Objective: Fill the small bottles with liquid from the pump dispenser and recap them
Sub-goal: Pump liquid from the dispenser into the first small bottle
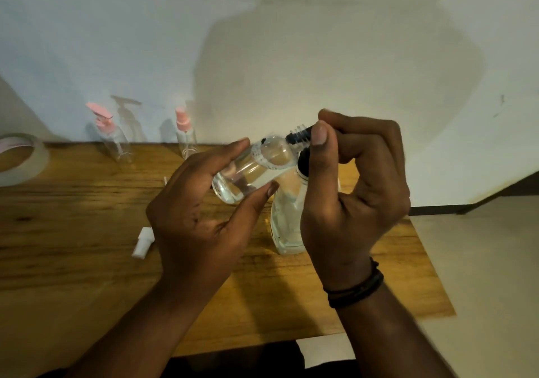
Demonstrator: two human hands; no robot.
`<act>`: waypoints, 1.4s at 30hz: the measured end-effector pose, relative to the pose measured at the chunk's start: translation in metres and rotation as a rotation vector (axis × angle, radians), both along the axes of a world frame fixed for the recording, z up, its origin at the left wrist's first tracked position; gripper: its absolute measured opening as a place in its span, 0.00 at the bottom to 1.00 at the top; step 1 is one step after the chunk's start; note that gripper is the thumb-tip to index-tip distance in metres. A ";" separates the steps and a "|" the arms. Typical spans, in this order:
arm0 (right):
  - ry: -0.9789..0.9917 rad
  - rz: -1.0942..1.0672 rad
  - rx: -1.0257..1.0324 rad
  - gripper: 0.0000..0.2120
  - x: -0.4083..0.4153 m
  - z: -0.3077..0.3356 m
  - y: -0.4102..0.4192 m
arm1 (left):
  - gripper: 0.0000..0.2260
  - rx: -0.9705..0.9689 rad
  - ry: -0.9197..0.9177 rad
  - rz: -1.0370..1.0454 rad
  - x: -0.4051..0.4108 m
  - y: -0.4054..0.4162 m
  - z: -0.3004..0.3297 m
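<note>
Head view: left hand [201, 220] grips small bottle [250, 169], tilted, neck toward right hand [354, 191]. Right fingers curl around pump dispenser [287, 220] head, nozzle at the bottle mouth. Best to keep mouth and nozzle aligned, press slowly. Bottle sits between thumb and fingers, above wooden table [87, 231]. White cap [143, 243] lies nearby.

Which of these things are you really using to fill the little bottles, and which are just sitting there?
In use:
small clear bottle in the left hand
pump dispenser with its black nozzle under the right hand
white cap
two pink-topped bottles, waiting at the back

Just lying about:
tape roll
</note>
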State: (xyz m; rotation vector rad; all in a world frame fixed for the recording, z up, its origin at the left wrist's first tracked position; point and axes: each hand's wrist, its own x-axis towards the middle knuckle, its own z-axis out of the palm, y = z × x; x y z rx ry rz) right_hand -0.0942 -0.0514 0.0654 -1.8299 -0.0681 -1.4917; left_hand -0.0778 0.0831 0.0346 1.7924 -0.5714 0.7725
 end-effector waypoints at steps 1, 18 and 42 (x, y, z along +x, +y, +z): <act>0.005 -0.002 0.002 0.08 0.000 0.000 0.000 | 0.21 -0.003 0.001 -0.001 0.000 0.000 0.000; 0.016 -0.009 0.008 0.06 -0.001 -0.002 0.003 | 0.21 0.013 -0.035 0.000 0.001 0.002 -0.001; 0.025 0.007 -0.018 0.07 -0.003 0.007 0.003 | 0.21 0.020 -0.039 0.002 0.001 0.003 -0.001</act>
